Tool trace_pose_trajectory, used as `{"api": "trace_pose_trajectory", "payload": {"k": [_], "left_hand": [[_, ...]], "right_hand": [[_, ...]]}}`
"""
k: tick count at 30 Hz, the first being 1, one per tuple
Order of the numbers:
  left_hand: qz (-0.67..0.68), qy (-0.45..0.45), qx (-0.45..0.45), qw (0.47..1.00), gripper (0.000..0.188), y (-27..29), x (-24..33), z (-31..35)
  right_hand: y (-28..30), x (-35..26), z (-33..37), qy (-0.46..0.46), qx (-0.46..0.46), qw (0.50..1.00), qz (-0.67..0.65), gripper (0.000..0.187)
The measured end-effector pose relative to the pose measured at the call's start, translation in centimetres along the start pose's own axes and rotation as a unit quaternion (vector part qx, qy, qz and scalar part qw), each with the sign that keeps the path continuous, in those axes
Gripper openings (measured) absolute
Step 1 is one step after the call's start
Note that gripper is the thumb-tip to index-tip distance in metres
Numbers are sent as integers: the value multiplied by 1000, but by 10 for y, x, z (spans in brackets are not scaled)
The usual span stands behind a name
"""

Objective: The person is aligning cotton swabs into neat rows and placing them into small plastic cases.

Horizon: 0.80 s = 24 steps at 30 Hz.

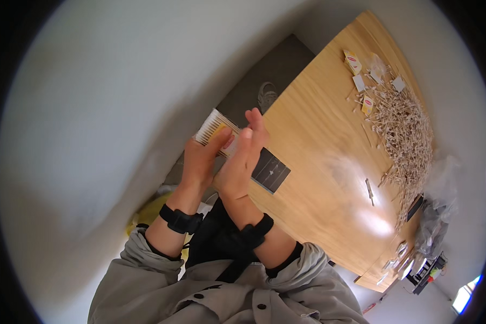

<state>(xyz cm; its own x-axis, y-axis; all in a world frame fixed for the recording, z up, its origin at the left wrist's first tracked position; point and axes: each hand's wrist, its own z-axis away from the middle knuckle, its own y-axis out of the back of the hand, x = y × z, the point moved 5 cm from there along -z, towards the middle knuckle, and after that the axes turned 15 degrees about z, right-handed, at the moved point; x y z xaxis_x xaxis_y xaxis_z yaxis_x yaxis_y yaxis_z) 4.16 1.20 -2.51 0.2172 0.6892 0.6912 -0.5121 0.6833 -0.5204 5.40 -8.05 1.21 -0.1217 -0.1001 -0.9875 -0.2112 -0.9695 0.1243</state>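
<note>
A flat pack of cotton swabs, with a row of white tips and a yellow and white label, is up in front of me beside the table's left edge. My left hand is closed on it, thumb pressed over the label. Against the pack's right side lies my right hand, its fingers stretched out and not wrapped round it. Part of the pack's lower end is hidden behind the hands. Each wrist wears a black strap.
On the wooden table a large heap of loose cotton swabs spreads along the far right, with small label cards near it. A dark square panel lies at the near edge. Clear plastic bags sit at right; a pale wall rises at left.
</note>
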Motion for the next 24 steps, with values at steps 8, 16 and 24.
{"api": "trace_pose_trajectory", "payload": {"k": [8,16,24], "left_hand": [[-114,-73,11,991,20,-14,65,18],[48,-52,-82,994,28,-69,67,95],[125,172,-160,964,23,-96,-17,131]], "right_hand": [[-19,-46,8,141,-15,989,44,56],[47,-111,46,138,-31,979,-143,62],[189,-82,56,-9,-210,966,-149,34]]}}
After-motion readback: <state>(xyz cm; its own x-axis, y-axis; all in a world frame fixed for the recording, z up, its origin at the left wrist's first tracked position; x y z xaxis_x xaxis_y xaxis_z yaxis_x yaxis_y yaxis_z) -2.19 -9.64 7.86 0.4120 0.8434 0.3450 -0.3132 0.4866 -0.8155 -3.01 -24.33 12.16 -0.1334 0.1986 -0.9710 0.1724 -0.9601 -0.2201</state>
